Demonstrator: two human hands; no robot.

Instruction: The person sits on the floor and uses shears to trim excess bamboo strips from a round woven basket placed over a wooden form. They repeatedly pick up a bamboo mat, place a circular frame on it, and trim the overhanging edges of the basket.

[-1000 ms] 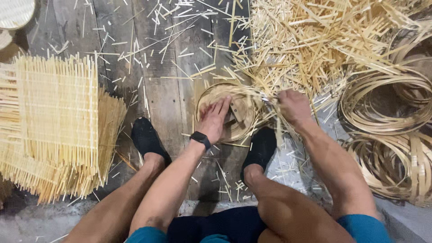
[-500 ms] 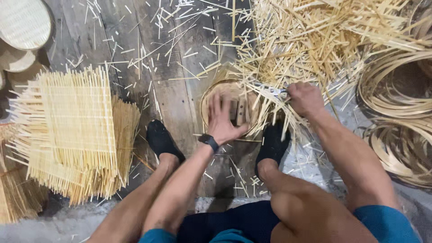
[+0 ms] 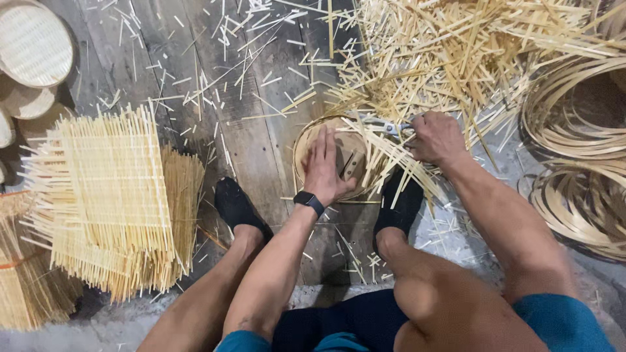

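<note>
From the head view, the left hand (image 3: pixel 324 171) lies flat and released on a round woven tray (image 3: pixel 339 156) on the floor between the feet; the right hand (image 3: pixel 435 138) is clenched around shears (image 3: pixel 385 125) at the tray's far rim, beside loose strips (image 3: pixel 456 52).

Pale matt bamboo strips (image 3: pixel 450 58) litter rough, weathered wooden floorboards (image 3: pixel 254 150).

A dark, worn plank floor (image 3: pixel 261 137) carries everything; loose bamboo offcuts (image 3: pixel 456 52) lie heaped at upper right and scattered thinly across the boards; a stack of square woven bamboo mats (image 3: pixel 117 195) sits at left; round woven trays (image 3: pixel 32 45) upper left; coiled bamboo strips (image 3: pixel 574 124) at right; a small round woven basket (image 3: pixel 349 156) lies between two black-socked feet.
</note>
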